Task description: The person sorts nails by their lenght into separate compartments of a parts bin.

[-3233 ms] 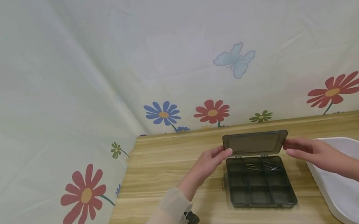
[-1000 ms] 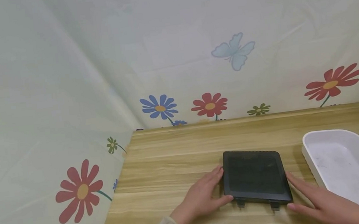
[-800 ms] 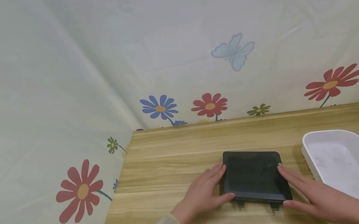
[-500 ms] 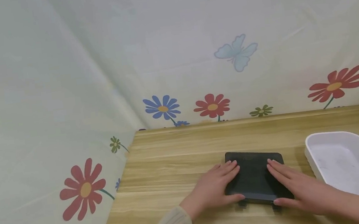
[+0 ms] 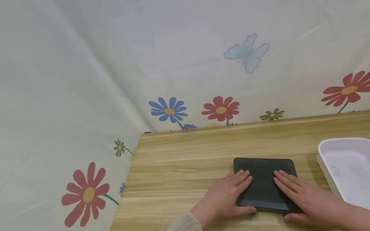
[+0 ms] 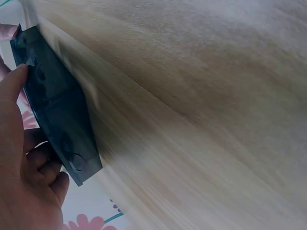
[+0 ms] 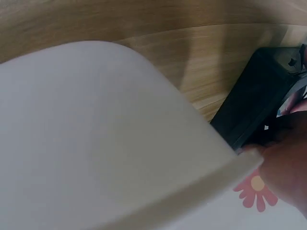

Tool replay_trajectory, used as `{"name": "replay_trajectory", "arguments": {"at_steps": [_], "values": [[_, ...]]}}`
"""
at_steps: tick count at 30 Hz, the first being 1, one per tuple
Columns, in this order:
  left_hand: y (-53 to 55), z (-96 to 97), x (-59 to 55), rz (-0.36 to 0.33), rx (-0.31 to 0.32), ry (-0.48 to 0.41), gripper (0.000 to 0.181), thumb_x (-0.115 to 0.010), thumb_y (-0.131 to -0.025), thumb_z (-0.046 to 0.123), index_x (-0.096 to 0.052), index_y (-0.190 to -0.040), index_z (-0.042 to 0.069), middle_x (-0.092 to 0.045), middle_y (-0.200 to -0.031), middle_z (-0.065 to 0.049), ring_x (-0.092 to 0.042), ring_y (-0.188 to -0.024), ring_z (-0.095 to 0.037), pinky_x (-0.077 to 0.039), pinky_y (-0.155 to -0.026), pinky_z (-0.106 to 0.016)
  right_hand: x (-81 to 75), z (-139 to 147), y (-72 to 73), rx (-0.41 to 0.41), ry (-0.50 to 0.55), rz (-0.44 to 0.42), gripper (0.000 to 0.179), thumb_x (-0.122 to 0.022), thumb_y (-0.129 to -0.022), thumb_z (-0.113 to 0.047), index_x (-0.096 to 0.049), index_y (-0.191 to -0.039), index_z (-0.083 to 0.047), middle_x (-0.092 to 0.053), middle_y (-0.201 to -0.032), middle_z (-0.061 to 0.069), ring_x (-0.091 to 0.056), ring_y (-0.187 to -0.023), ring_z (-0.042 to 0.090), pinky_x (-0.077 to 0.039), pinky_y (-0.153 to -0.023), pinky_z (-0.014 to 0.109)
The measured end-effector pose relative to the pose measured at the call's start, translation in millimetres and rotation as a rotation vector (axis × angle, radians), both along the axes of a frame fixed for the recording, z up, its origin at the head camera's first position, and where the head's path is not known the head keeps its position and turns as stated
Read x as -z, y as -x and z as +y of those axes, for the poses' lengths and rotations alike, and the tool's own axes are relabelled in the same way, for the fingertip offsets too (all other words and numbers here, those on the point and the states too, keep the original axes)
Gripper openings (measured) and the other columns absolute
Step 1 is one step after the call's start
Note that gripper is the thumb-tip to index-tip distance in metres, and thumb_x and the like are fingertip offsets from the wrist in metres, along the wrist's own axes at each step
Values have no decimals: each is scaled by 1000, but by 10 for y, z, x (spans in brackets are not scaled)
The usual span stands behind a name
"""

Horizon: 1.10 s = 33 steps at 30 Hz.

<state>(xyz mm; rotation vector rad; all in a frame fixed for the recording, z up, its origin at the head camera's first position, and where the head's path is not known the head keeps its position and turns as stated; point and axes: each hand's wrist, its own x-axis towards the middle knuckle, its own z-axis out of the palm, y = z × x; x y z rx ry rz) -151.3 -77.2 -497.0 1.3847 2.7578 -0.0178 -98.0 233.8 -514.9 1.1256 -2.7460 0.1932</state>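
A dark, see-through compartment box [image 5: 264,190] sits on the wooden table with its lid down. My left hand [image 5: 225,196] lies over the box's left side, fingers stretched flat on the lid and thumb at the near edge. In the left wrist view, that thumb rests by a latch on the side wall of the box [image 6: 64,110]. From the other side, my right hand [image 5: 316,201] presses straight fingers on the lid, its thumb low at the near right corner. The right wrist view shows the dark end of the box [image 7: 259,96] beside this hand.
A white tray [image 5: 328,172] stands right of the box, partly under the right forearm. The wooden table [image 5: 176,161] meets a flower-printed cloth wall [image 5: 182,55] at the back and left.
The raised lid has come down over the compartments. Both hands have moved from the lid's sides onto its top, their thumbs at the near edge by the latches.
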Motion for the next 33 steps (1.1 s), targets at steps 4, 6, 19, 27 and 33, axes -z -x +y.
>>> {"name": "replay_trajectory", "arguments": {"at_steps": [4,6,19,27,33], "values": [[-12,-7,21,33,18,4,98,-52,-97,81,-37,-168,14,-33,-174,-3,-28,-161,-15,-23,-131,-30,1,-9,-7,-8,-35,25,100,-61,-95,-75,-44,-161,-2,-45,-165,20,4,-161,2,-58,-100,49],[-14,-9,32,48,20,11,100,-53,-95,82,-38,-168,14,-33,-174,-3,-28,-161,-16,-23,-131,-30,6,-13,-7,-19,-40,50,100,-61,-94,-75,-45,-160,-2,-46,-164,20,8,-161,2,-59,-99,48],[-14,36,69,129,58,35,100,-56,-94,82,-43,-165,13,-39,-171,-4,-33,-159,-16,-25,-129,-26,-64,-59,19,-39,-66,31,103,-68,-88,-77,-54,-151,2,-55,-156,23,-62,-134,41,-62,-94,50],[-35,61,101,204,56,79,99,-54,-94,82,-45,-164,12,-42,-169,-4,-37,-157,-16,-28,-129,-27,-88,-89,48,-56,-80,52,101,-72,-87,-76,-59,-148,3,-58,-152,24,-66,-128,39,-64,-88,48],[-49,25,125,241,54,86,98,-52,-96,81,-44,-164,11,-42,-169,-5,-36,-158,-17,-29,-129,-28,-92,-127,87,-82,-86,74,99,-78,-85,-72,-60,-146,4,-60,-149,25,-68,-125,39,-65,-85,45]]}}
